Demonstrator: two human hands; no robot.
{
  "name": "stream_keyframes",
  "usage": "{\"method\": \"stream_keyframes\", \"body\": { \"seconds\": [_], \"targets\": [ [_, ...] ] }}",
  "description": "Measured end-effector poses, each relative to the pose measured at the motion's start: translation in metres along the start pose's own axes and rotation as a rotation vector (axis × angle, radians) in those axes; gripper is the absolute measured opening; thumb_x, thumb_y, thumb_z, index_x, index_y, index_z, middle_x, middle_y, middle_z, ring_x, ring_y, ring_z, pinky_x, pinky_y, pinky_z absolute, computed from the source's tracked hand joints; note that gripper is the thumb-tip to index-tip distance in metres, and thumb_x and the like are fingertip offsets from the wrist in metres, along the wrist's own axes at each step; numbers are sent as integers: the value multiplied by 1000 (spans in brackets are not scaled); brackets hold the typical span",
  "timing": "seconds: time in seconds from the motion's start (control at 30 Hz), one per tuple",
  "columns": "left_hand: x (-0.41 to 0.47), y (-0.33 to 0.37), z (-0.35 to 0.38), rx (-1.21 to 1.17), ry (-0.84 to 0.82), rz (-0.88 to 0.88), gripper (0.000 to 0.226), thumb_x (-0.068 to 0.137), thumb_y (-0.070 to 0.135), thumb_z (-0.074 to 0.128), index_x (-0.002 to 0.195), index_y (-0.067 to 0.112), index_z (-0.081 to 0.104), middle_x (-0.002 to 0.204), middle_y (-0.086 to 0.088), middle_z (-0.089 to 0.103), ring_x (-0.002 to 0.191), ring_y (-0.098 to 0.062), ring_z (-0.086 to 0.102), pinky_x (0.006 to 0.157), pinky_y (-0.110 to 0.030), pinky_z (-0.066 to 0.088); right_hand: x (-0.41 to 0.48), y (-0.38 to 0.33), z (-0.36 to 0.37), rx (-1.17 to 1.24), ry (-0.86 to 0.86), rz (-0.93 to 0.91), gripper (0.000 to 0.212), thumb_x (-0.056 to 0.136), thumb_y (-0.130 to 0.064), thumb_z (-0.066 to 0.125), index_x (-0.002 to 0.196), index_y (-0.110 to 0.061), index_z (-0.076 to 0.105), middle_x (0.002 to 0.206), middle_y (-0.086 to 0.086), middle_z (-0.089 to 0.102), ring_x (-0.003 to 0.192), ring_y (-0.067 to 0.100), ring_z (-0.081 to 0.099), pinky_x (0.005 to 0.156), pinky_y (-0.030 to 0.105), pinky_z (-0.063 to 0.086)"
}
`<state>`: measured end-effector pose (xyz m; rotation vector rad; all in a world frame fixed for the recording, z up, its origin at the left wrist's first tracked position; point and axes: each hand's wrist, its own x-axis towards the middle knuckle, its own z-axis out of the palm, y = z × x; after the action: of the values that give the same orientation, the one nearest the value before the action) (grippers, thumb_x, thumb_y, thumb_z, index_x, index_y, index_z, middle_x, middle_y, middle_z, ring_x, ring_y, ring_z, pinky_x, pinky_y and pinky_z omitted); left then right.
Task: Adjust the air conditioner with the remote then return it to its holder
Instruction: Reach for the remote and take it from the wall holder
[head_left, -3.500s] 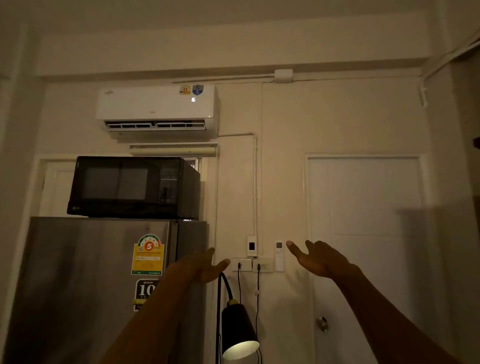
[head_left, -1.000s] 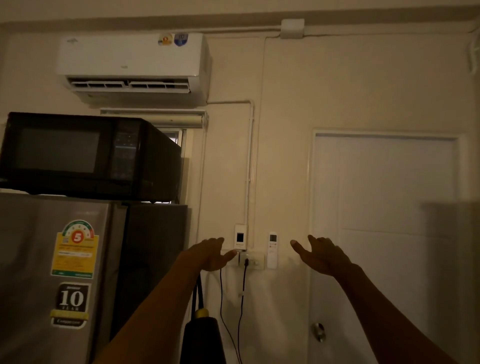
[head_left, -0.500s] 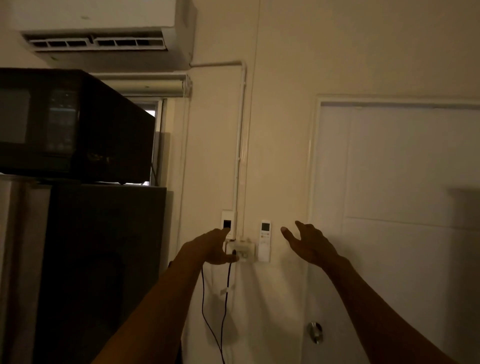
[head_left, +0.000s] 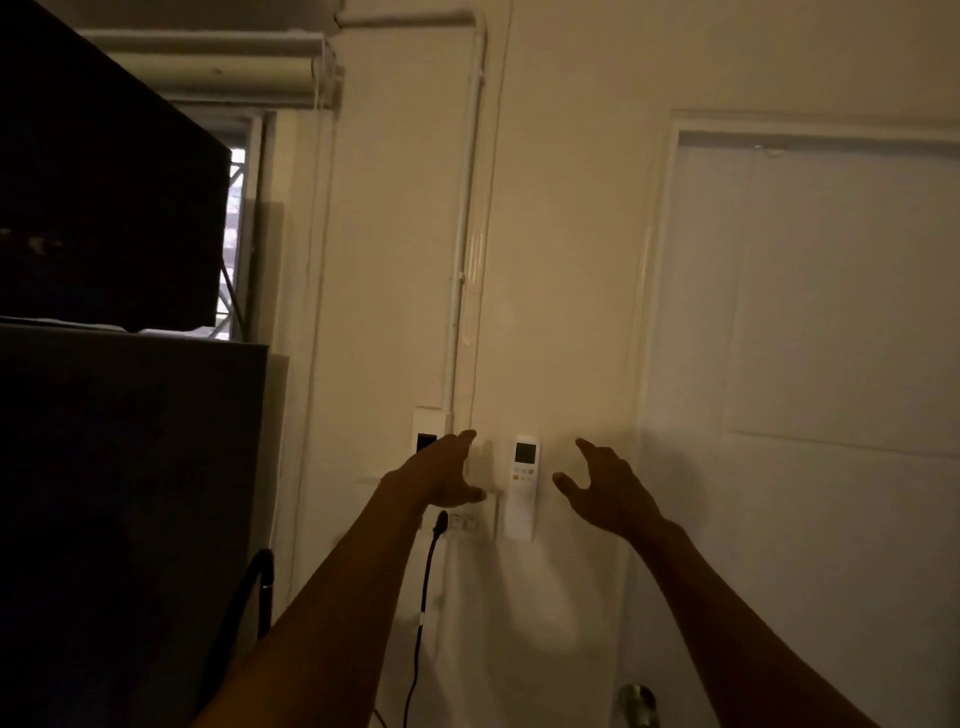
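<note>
A white remote with a small screen stands upright in its wall holder, low on the cream wall. My left hand is raised just left of it, fingers spread, over a wall outlet. My right hand hovers a short gap to the remote's right, fingers apart and curled toward it, holding nothing. Neither hand touches the remote. The air conditioner is out of view.
A black microwave sits on a dark fridge at left. A white switch panel and outlet with a black cable are beside the remote. A white door with a knob fills the right.
The view has moved closer to the wall and dropped, so the air conditioner has left the frame. Both hands have come nearer the remote, one on each side.
</note>
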<state>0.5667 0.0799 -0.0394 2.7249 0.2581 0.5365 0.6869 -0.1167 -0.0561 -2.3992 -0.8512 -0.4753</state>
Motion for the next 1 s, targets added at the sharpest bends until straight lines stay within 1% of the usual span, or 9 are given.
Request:
{"method": "stream_keyframes", "body": {
  "seconds": [0.1, 0.23, 0.3, 0.4, 0.5, 0.6, 0.7, 0.87, 1.0],
  "targets": [
    [41, -20, 16, -16, -16, 24, 88, 71, 34, 77, 141, 18, 26, 137, -12, 46, 124, -32, 46, 103, -53, 44, 27, 9, 21, 15, 7, 7, 74, 84, -48, 53, 143, -19, 18, 151, 11, 28, 137, 32, 28, 109, 47, 31],
    [67, -26, 32, -110, 41, 83, 77, 74, 21, 76, 137, 14, 33, 133, -13, 49, 122, -31, 48, 103, -51, 44, 56, 20, 45, 139, 27, -8, 73, 81, -31, 64, 142, -19, 24, 145, 13, 36, 130, 31, 39, 107, 44, 37],
    [80, -27, 45, -211, 149, 82, 76, 77, 16, 74, 140, 14, 32, 136, -15, 46, 121, -30, 48, 103, -46, 44, 67, 21, 56, 265, 68, -12, 70, 79, -20, 67, 139, -18, 31, 138, 15, 44, 119, 29, 49, 101, 41, 45],
    [93, -25, 68, -348, 322, 107, 69, 76, 10, 73, 136, 17, 40, 129, -12, 51, 108, -22, 54, 94, -38, 51, 77, 19, 72, 444, 142, -29, 62, 78, -10, 67, 133, -17, 39, 129, 11, 50, 104, 22, 54, 87, 31, 50],
    [106, -27, 88, -493, 369, 171, 64, 74, 3, 73, 131, 11, 46, 122, -13, 56, 105, -23, 56, 88, -33, 54, 85, 18, 86, 593, 168, -48, 55, 79, -7, 66, 128, -15, 43, 122, 7, 54, 102, 17, 55, 76, 16, 48],
    [121, -30, 100, -621, 360, 215, 62, 72, -4, 72, 128, 6, 46, 118, -14, 58, 105, -23, 59, 82, -18, 54, 93, 23, 99, 685, 177, -54, 50, 79, -6, 65, 124, -14, 47, 121, 7, 58, 102, 17, 58, 67, 10, 49],
    [132, -28, 109, -735, 354, 204, 61, 72, -11, 68, 128, 5, 46, 121, -13, 58, 108, -21, 59, 81, -11, 53, 97, 29, 107, 742, 196, -56, 48, 80, -6, 65, 123, -13, 48, 117, 5, 59, 101, 17, 59, 71, 7, 50],
    [140, -34, 126, -857, 357, 191, 64, 74, -18, 59, 130, 11, 47, 129, -9, 54, 116, -21, 54, 86, -23, 54, 103, 32, 118, 795, 232, -73, 44, 83, -4, 61, 123, -14, 49, 117, 3, 60, 104, 18, 60, 76, 11, 52],
    [137, -38, 135, -918, 347, 213, 69, 76, -23, 50, 134, 13, 43, 130, -5, 52, 117, -15, 53, 85, -13, 52, 104, 36, 126, 833, 211, -89, 46, 84, -6, 60, 126, -15, 45, 120, 4, 58, 104, 12, 59, 78, 11, 52]
  ]
}}
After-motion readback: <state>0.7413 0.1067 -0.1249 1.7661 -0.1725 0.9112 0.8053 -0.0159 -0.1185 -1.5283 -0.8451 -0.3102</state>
